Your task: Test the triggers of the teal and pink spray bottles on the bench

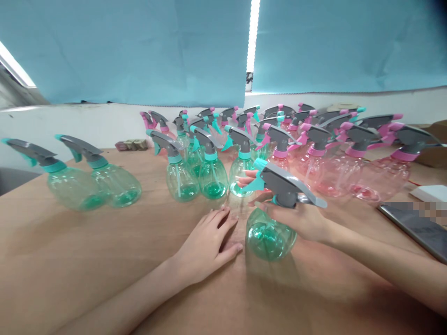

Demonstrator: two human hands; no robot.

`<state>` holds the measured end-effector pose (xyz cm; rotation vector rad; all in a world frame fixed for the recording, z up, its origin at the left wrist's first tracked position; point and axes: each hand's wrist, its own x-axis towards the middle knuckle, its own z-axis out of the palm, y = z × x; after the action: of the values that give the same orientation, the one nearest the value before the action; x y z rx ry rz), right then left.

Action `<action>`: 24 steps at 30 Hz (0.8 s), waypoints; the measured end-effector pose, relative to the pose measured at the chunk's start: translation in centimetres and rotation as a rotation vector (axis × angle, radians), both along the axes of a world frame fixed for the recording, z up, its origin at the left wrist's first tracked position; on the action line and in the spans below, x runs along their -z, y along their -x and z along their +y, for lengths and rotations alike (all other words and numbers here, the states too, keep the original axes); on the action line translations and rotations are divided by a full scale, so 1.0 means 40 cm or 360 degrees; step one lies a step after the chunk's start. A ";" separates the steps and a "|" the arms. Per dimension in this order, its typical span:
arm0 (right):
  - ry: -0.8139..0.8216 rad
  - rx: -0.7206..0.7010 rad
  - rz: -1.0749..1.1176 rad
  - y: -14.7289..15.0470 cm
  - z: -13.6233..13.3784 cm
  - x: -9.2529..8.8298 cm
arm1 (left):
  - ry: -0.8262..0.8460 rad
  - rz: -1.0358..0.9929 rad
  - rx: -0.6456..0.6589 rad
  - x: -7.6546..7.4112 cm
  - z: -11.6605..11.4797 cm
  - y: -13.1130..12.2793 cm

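Observation:
My right hand [303, 218] is around the neck of a green spray bottle [270, 237] with a grey and turquoise trigger head. Its thumb and fingers reach past the collar, and the bottle leans a little. Whether its base touches the table is hard to tell. My left hand [206, 244] lies flat on the wooden table [167, 298], fingers spread and nothing in them. Just beyond its fingertips stand more green bottles, the nearest being a green spray bottle [213, 179]. Two other green bottles, one of them a spray bottle [117, 184], stand apart at the left.
Several pink spray bottles [363, 172] crowd the right and back of the table. A phone [415, 228] lies at the right edge near a white object [431, 192]. Small blocks [131, 145] sit at the back left. Blue cloth [139, 51] hangs behind.

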<state>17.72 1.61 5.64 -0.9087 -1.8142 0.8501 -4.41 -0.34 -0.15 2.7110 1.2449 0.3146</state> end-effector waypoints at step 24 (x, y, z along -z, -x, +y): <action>-0.0029 -0.0282 0.0107 0.000 0.006 -0.028 | -0.0004 0.0045 0.0001 -0.011 0.001 -0.001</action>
<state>17.73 1.84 6.75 -0.7066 -1.8605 0.9610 -4.37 -0.31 0.28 2.7275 1.2514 0.2787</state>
